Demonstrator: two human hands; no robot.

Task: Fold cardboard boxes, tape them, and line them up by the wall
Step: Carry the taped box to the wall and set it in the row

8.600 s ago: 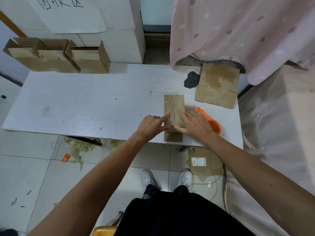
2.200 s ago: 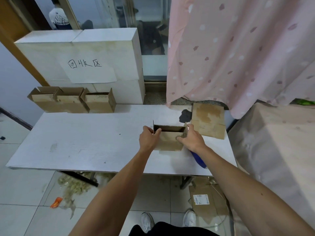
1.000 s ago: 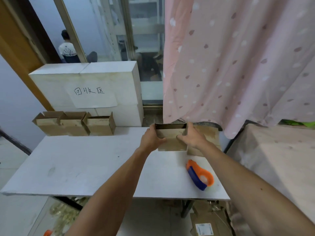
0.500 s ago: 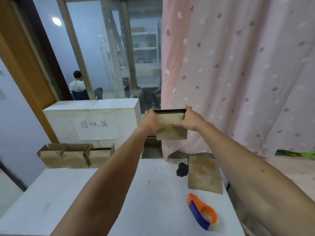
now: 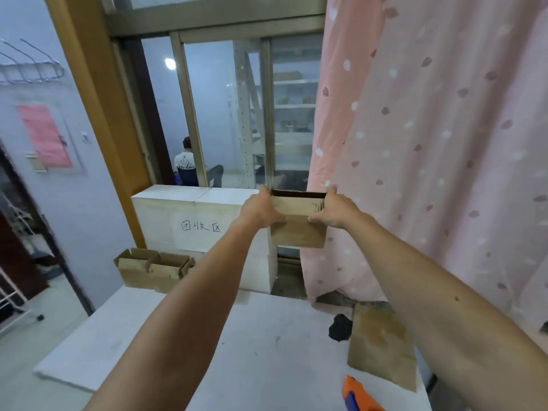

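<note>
I hold a small brown cardboard box (image 5: pixel 299 229) in the air, well above the white table (image 5: pixel 267 345), its open top facing up. My left hand (image 5: pixel 261 209) grips its left side and my right hand (image 5: pixel 333 210) grips its right side, fingers curled over the front. A row of folded brown boxes (image 5: pixel 151 269) stands at the table's far left against the white blocks (image 5: pixel 189 212); my left forearm hides the row's right end. A flat cardboard blank (image 5: pixel 381 348) lies at the table's right. The orange and blue tape dispenser (image 5: pixel 355 396) sits at the bottom edge.
A paper sign with handwriting hangs on the white blocks (image 5: pixel 201 228). A pink spotted curtain (image 5: pixel 430 143) hangs at the right behind the table. A dark patch (image 5: pixel 339 327) marks the table beside the blank. A person (image 5: pixel 185 164) sits beyond the glass door.
Both hands have raised the opened box from the table top into the air, and my view has tilted upward. The tape dispenser stays on the table.
</note>
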